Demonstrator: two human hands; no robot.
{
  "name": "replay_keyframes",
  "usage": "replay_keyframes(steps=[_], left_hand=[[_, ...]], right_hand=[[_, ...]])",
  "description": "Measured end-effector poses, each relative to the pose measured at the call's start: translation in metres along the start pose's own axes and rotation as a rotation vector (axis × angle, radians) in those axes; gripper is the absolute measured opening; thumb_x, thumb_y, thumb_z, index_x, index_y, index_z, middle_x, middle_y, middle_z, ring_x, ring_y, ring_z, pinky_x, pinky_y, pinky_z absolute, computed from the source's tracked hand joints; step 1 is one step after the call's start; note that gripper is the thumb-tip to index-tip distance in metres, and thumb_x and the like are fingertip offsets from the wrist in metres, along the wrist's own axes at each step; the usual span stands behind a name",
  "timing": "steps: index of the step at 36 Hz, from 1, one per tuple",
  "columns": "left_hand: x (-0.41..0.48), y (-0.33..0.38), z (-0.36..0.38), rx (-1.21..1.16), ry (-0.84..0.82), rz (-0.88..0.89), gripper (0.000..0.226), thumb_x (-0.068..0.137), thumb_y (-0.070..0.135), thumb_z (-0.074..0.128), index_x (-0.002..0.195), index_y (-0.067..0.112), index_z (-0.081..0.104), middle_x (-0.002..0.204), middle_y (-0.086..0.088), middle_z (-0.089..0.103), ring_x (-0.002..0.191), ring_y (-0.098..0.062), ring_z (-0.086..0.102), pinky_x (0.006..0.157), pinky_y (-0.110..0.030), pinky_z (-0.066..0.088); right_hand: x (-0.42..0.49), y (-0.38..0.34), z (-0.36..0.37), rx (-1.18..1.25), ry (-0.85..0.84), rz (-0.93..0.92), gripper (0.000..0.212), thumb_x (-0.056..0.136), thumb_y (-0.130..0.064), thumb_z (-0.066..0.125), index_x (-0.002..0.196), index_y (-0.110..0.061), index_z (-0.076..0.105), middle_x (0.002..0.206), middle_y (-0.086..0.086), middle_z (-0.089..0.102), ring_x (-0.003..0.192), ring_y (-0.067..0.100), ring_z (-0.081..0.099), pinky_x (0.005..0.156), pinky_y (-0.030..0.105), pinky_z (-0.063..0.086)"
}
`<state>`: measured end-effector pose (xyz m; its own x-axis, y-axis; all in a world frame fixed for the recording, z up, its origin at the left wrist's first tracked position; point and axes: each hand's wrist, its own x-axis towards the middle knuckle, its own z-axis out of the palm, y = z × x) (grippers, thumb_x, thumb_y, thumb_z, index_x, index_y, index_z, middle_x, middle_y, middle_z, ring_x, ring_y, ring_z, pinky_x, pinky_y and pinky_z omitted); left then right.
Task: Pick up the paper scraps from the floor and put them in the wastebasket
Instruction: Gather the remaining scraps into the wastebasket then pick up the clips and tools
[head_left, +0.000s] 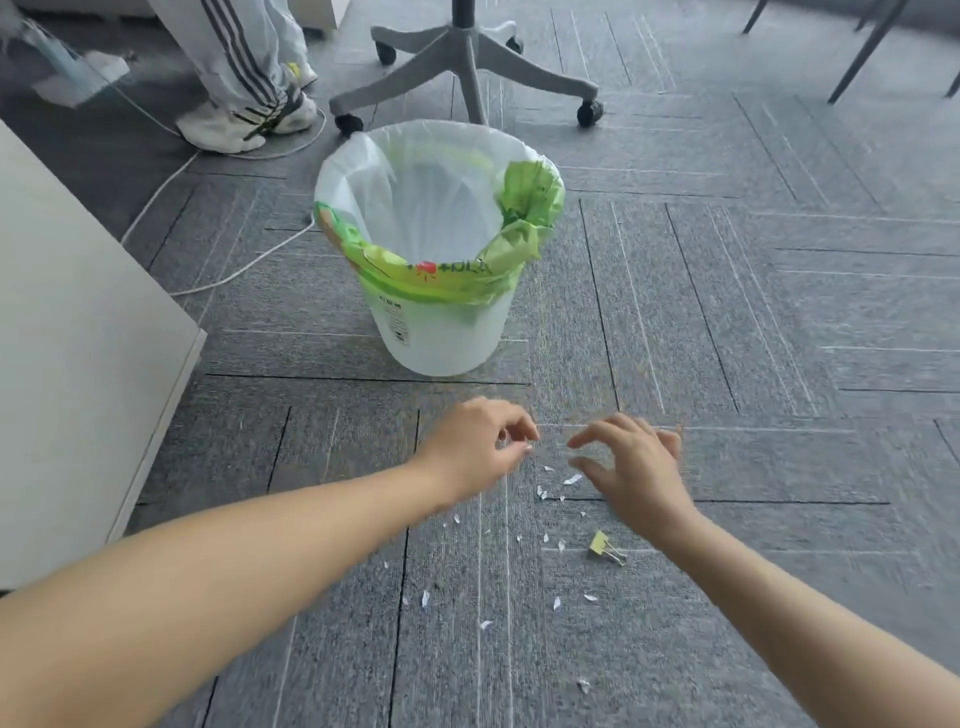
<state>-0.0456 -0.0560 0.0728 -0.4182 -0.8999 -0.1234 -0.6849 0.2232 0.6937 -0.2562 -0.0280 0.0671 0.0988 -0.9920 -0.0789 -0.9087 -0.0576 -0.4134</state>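
Two bare hands reach out low over grey carpet (727, 312), palms down, side by side with a small gap between them.

The right hand (636, 467) is spread open, its fingers apart and gently curved, and it holds nothing. The left hand (478, 447) is curled, thumb tip meeting forefinger. A pale fleck shows at those tips, but motion blur makes it impossible to tell whether a scrap is pinched there.

Small white paper scraps (572, 479) lie scattered on the carpet, starting in the gap between the hands and trailing back beneath both forearms towards the person. The largest nearby piece is a short sliver lying slantwise just beside the right thumb, on the side facing the left hand. The right hand is nearer to it and would probably need only a short drop and a pinch across its narrow width.

Beyond both hands, straight ahead and well apart from them, stands the wastebasket (441, 338), white, upright, lined with a clear and green bag.

A yellow binder clip (602, 544) lies just beside the right wrist, among the scraps. Farther past the basket are an office chair base (467, 67) and another person's legs (244, 67).
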Motion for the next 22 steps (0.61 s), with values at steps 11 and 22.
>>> replay_keyframes(steps=[11, 22], left_hand=[[-0.005, -0.029, 0.111, 0.078, -0.069, -0.321, 0.013, 0.089, 0.035, 0.065, 0.101, 0.030, 0.064, 0.100, 0.011, 0.064, 0.099, -0.012, 0.054, 0.094, -0.039, 0.048], [0.020, -0.030, 0.125, 0.232, 0.088, -0.343, 0.024, 0.082, 0.051, 0.067, 0.098, 0.034, 0.060, 0.110, 0.011, 0.055, 0.108, -0.014, 0.044, 0.097, -0.036, 0.037]], right_hand=[[-0.017, 0.043, 0.072, -0.132, -0.103, 0.201, 0.028, 0.093, -0.037, 0.058, 0.120, -0.034, 0.061, 0.124, -0.012, 0.059, 0.123, 0.018, 0.039, 0.097, 0.037, 0.020], [0.003, 0.047, 0.081, -0.264, -0.095, 0.099, 0.022, 0.092, -0.037, 0.059, 0.113, -0.037, 0.060, 0.116, -0.011, 0.054, 0.112, 0.019, 0.037, 0.092, 0.036, 0.018]])
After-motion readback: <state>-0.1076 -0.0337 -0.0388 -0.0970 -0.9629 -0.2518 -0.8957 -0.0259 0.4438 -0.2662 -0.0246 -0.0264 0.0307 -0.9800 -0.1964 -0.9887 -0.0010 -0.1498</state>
